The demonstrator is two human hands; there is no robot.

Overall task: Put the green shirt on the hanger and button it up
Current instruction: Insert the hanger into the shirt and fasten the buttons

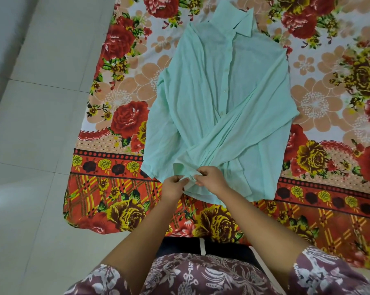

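The shirt (pixel 220 116) lies flat on the floral sheet (pixel 120 209), collar toward 12 o'clock, its front apparently buttoned. No hanger shows. At 6 o'clock the left hand (pixel 173 186) and right hand (pixel 211 177) pinch a sleeve cuff (pixel 185 170), fingers closed on it, probably buttoning it.

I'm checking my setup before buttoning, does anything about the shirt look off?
One sleeve lies folded diagonally across the shirt front, covering the lower buttons. No hanger is visible. Both hands pinch its cuff.
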